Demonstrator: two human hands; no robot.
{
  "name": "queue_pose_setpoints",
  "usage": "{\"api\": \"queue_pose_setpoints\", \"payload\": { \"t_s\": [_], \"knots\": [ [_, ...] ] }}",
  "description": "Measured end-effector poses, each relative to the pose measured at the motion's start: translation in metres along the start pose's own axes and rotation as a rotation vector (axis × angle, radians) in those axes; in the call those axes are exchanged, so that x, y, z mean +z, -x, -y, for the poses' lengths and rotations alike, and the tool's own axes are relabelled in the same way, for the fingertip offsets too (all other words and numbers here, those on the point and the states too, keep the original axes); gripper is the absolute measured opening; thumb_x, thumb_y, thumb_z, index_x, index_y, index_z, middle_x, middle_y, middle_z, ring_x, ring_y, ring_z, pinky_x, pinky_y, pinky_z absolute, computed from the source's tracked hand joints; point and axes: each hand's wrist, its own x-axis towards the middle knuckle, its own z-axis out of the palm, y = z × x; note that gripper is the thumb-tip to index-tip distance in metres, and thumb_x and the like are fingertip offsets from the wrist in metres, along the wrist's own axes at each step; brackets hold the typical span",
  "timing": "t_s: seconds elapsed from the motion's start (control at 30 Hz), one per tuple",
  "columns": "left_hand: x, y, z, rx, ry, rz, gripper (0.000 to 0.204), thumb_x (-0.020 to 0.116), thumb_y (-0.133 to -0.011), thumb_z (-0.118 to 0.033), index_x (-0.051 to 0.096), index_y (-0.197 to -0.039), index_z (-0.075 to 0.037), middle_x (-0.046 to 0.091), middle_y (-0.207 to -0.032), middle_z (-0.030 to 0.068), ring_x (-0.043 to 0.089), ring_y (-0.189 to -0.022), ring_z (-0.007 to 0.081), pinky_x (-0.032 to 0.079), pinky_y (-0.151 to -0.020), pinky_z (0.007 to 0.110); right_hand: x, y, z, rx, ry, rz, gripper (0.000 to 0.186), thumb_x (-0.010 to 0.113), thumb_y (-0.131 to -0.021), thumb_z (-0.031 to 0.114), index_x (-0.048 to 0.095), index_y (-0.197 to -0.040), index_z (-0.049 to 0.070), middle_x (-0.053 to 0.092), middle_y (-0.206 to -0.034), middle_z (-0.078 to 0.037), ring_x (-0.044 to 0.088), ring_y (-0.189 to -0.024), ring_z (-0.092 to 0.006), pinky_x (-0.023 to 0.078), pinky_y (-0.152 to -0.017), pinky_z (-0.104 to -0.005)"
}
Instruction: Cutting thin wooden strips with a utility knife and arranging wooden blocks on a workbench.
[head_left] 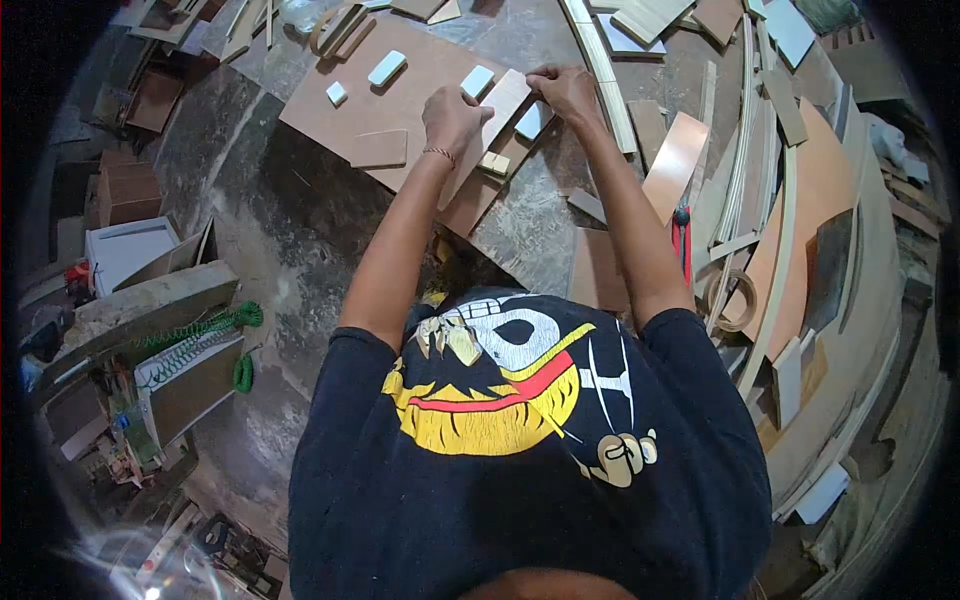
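Observation:
My left hand (455, 125) grips a long, light wooden strip (500, 105) that lies slanting over a brown board (320, 120) on the bench. My right hand (563, 95) has its fingers closed on the far end of the same strip. Small white rounded blocks lie on and around the board, one at the left (387, 68), one just beyond my left hand (477, 82) and one below my right hand (530, 121). A pale notched wooden block (494, 164) sits beside the strip, and a flat wooden piece (378, 147) lies near the board's front edge.
Long slats (590, 70) and many offcuts cover the bench to the right, with red-handled pliers (682, 245) and a coiled band (730, 300) among them. At left are stacked boards (130, 195), a white panel (130, 250) and a green coiled hose (200, 330).

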Motion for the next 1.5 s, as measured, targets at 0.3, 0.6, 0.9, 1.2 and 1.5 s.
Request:
{"api": "queue_pose_setpoints", "payload": {
  "t_s": [0.3, 0.6, 0.9, 1.2, 1.5],
  "knots": [
    [0.003, -0.002, 0.004, -0.034, 0.05, -0.011, 0.026, 0.072, -0.058, -0.024, 0.064, -0.065, -0.001, 0.061, -0.064, 0.0133, 0.059, -0.059, 0.0206, 0.046, -0.059, 0.03, -0.002, -0.003, -0.003, -0.019, 0.061, 0.025, 0.022, 0.065, -0.061, 0.03, 0.068, -0.074, 0.013, 0.064, -0.07, -0.008, 0.061, -0.062, -0.0207, 0.047, -0.06, -0.0284],
    [-0.006, -0.004, 0.011, -0.101, 0.239, 0.123, 0.022, 0.071, -0.056, -0.019, 0.065, -0.07, -0.002, 0.062, -0.067, 0.0132, 0.061, -0.064, 0.021, 0.047, -0.062, 0.029, 0.004, -0.009, -0.009, -0.022, 0.047, 0.011, 0.022, 0.065, -0.059, 0.03, 0.068, -0.072, 0.012, 0.063, -0.067, -0.008, 0.06, -0.06, -0.0199, 0.047, -0.058, -0.0274],
    [-0.009, 0.001, 0.0, -0.128, 0.178, 0.07, 0.02, 0.071, -0.06, -0.015, 0.064, -0.07, 0.002, 0.062, -0.065, 0.011, 0.058, -0.058, 0.0156, 0.046, -0.056, 0.027, 0.001, -0.007, -0.006, -0.03, 0.055, 0.016, 0.022, 0.065, -0.06, 0.029, 0.067, -0.071, 0.011, 0.063, -0.067, -0.007, 0.06, -0.06, -0.0195, 0.047, -0.059, -0.0278],
    [-0.01, -0.001, 0.001, -0.155, 0.267, 0.072, 0.017, 0.072, -0.057, -0.012, 0.065, -0.067, 0.0, 0.062, -0.065, 0.0137, 0.06, -0.059, 0.0189, 0.046, -0.056, 0.028, -0.003, -0.008, -0.001, 0.043, 0.08, 0.067, 0.021, 0.067, -0.06, 0.029, 0.067, -0.072, 0.011, 0.063, -0.067, -0.007, 0.06, -0.061, -0.0195, 0.046, -0.059, -0.0287],
    [-0.007, -0.006, 0.01, -0.157, 0.341, 0.153, 0.019, 0.071, -0.061, -0.012, 0.063, -0.071, 0.002, 0.061, -0.066, 0.0081, 0.056, -0.057, 0.0131, 0.044, -0.053, 0.025, -0.002, -0.012, -0.004, 0.053, 0.058, 0.076, 0.019, 0.068, -0.06, 0.027, 0.067, -0.07, 0.011, 0.063, -0.064, -0.007, 0.059, -0.056, -0.0171, 0.046, -0.056, -0.0277]
  ]
}}
